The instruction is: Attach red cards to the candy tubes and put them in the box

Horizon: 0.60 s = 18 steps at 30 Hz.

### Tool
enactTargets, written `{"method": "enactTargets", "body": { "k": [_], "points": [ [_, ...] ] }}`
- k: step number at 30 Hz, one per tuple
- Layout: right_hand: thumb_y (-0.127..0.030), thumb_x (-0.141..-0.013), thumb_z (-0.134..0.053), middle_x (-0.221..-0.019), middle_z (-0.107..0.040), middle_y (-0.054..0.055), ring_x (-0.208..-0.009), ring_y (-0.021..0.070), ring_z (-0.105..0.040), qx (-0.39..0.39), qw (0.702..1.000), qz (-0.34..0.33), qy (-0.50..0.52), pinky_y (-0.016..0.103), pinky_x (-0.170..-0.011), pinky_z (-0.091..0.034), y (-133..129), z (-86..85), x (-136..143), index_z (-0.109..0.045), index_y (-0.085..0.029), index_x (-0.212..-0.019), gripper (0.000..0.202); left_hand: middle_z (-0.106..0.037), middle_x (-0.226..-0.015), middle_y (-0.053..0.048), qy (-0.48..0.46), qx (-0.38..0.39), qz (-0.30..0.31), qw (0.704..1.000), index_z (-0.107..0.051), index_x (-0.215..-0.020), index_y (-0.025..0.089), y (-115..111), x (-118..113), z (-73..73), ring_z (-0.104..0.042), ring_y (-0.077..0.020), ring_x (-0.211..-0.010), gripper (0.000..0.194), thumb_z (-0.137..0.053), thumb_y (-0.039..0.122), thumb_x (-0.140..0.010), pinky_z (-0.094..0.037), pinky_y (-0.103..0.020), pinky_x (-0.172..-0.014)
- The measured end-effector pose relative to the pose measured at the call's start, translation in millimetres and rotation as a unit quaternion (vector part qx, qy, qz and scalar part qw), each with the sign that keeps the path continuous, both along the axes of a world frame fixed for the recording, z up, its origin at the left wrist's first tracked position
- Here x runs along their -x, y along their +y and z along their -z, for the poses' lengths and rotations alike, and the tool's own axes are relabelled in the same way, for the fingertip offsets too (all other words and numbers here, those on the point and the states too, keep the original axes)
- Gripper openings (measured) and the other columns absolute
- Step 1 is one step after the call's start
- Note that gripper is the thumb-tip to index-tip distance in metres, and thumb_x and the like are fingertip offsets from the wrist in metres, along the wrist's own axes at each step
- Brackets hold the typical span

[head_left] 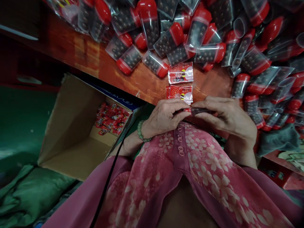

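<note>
At the table's near edge, my left hand [162,116] and my right hand [224,115] hold a small container [199,110] between them, lying sideways. Dark contents show through its clear body, and its red end is pinched in the left fingers. The right fingers and thumb grip the dark end and partly cover it. Just beyond the left hand lies a red printed packet [178,92]. A second red packet [180,72] rests flat behind that one.
Clear containers with red caps and dark balls [169,39] are heaped across the back and right of the wooden table [106,66]. An open cardboard box [71,107] stands at the left, with small red packets [111,118] inside. Grey-green cloth [279,139] lies at right.
</note>
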State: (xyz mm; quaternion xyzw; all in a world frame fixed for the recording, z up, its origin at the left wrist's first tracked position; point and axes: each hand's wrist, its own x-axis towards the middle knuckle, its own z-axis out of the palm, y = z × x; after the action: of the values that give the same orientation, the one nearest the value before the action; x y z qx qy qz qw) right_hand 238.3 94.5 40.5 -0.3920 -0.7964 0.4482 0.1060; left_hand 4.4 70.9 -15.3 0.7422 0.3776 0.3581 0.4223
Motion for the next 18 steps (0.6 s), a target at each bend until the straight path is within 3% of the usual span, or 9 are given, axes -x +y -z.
{"method": "enactTargets", "body": {
  "k": [8,14,16,18],
  "points": [
    [-0.044,-0.104,-0.057,-0.101,-0.079,0.006,-0.088,0.0229,-0.075,-0.012,0.999,0.034,-0.031,0.035,-0.077,-0.058,-11.4,7.7,5.1,-0.07,-0.024,-0.116,0.027,-0.079,-0.092,-0.008,0.081,-0.046,0.037,0.995,-0.075,-0.093,0.016,11.7,2.7,-4.9,-0.075,-0.0187,-0.087,0.026,-0.06,0.035,-0.101,-0.059,-0.031,-0.078],
    [-0.047,-0.101,-0.062,-0.09,-0.077,0.001,-0.076,0.0179,-0.071,0.035,0.998,0.055,0.015,0.03,-0.071,-0.055,-13.6,10.5,2.3,-0.071,-0.025,-0.107,0.024,-0.08,-0.088,-0.005,0.012,0.051,0.086,0.995,-0.078,-0.093,0.019,20.6,10.7,-14.8,-0.076,-0.0161,-0.079,0.022,-0.07,0.039,-0.096,-0.06,-0.028,-0.074],
    [-0.05,-0.098,-0.066,-0.088,-0.076,0.001,-0.072,0.0167,-0.069,0.048,0.993,0.099,0.048,0.029,-0.069,-0.054,-14.9,12.8,3.5,-0.072,-0.025,-0.106,0.027,-0.082,-0.098,-0.006,-0.014,0.09,0.034,0.995,-0.078,-0.106,0.021,20.9,17.8,-19.1,-0.078,-0.0179,-0.085,0.033,-0.073,0.05,-0.093,-0.063,-0.03,-0.081],
    [-0.051,-0.095,-0.07,-0.09,-0.076,0.001,-0.073,0.0166,-0.068,0.055,0.979,0.172,0.096,0.029,-0.068,-0.053,-16.5,17.6,8.4,-0.072,-0.023,-0.107,0.031,-0.081,-0.115,-0.009,-0.091,0.119,-0.063,0.987,-0.074,-0.123,0.024,19.5,25.9,-19.3,-0.079,-0.0207,-0.098,0.056,-0.063,0.069,-0.092,-0.065,-0.035,-0.091]
  ]
}}
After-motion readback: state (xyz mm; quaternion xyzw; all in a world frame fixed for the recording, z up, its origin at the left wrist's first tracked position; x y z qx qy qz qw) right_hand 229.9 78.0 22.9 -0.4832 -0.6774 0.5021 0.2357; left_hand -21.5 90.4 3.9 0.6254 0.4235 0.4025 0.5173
